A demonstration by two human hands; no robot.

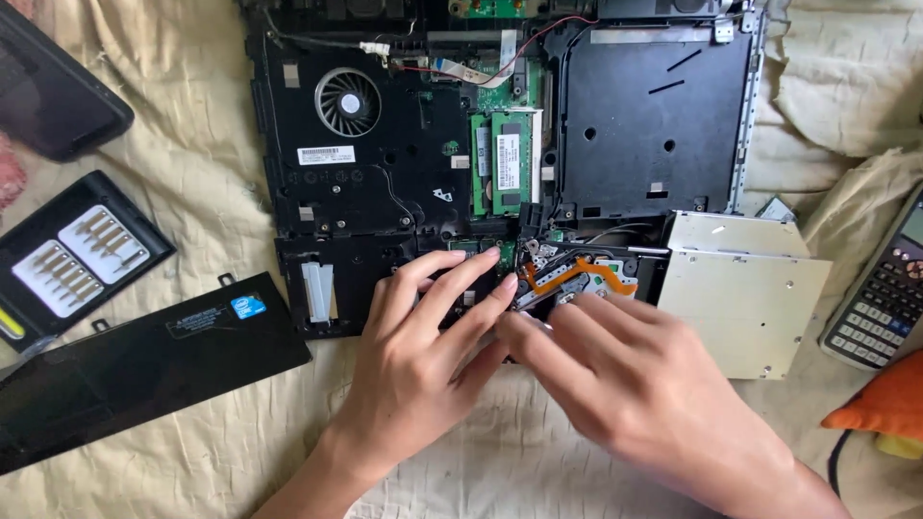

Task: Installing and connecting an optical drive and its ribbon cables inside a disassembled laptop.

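Observation:
An opened black laptop (385, 183) lies bottom-up on a beige cloth, showing a round fan (348, 101), green memory modules (502, 163) and an orange flex cable (567, 277). My left hand (423, 356) rests on the laptop's near edge, its fingertips at a small metal part (535, 288) beside the orange cable. My right hand (625, 384) comes in from the lower right, with its fingers meeting the left fingertips at that same part. Whether either hand grips the part is hidden by the fingers.
A silver optical drive (745, 298) sticks out at the laptop's right. A black cover panel (144, 365) lies at the left, with a bit set case (77, 255) above it. A calculator (885, 298) and an orange object (880, 404) sit at the right edge.

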